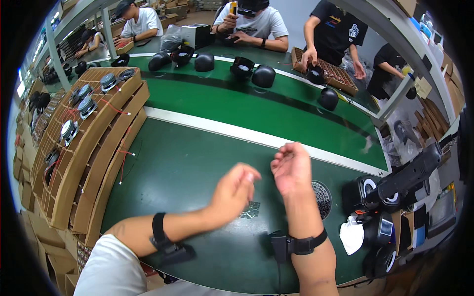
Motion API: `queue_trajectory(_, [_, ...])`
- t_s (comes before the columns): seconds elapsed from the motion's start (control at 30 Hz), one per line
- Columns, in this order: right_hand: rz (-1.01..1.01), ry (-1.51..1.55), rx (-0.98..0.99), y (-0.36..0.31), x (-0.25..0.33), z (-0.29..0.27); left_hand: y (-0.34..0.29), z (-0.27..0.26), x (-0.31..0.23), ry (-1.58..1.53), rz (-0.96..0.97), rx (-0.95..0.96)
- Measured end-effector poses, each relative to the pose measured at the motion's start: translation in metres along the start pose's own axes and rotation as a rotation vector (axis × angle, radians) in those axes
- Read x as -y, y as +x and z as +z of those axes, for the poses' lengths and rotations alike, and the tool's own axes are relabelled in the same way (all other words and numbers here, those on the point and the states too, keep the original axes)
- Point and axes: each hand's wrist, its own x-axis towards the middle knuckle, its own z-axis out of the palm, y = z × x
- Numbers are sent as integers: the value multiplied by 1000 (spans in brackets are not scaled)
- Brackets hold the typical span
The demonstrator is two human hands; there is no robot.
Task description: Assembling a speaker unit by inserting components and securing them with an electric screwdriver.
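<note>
Both of my hands are raised over the dark green workbench (pixel 182 153). My left hand (pixel 233 192) is closed, its fingers curled under and the thumb lying along them; whether anything small is inside is hidden. To the right of it, my right hand (pixel 292 168) has its palm turned up and inward, fingers loosely bent, with nothing visible in it. The hands are apart. Close beside my right wrist sits a round dish (pixel 322 200) with many small dark pieces, probably screws. A shiny patch of tape (pixel 250 209) lies on the bench near my left hand.
Stacked cardboard trays (pixel 94 163) at left hold several speaker drivers (pixel 87 107) with dangling wires. Beyond a white rail (pixel 212 129), a green conveyor (pixel 222 101) carries black rounded housings (pixel 263 76). Black speaker units (pixel 358 195), a long black device (pixel 407 172) and white tissue (pixel 351 236) crowd the right. Co-workers sit and stand opposite.
</note>
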Motion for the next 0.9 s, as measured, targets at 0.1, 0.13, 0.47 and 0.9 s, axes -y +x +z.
queue_trajectory(0.1, [7, -124, -79, 12, -36, 0, 26, -29, 21, 78, 131, -179])
queue_trajectory(0.13, [-30, -219, -119, 9, -37, 10, 32, -38, 29, 101, 221, -274])
queue_trajectory(0.47, [-460, -983, -281, 144, 37, 64, 26, -29, 17, 312, 281, -202])
queue_trajectory(0.9, [-529, -1737, -541, 332, 87, 72, 23, -33, 19, 471, 355, -155])
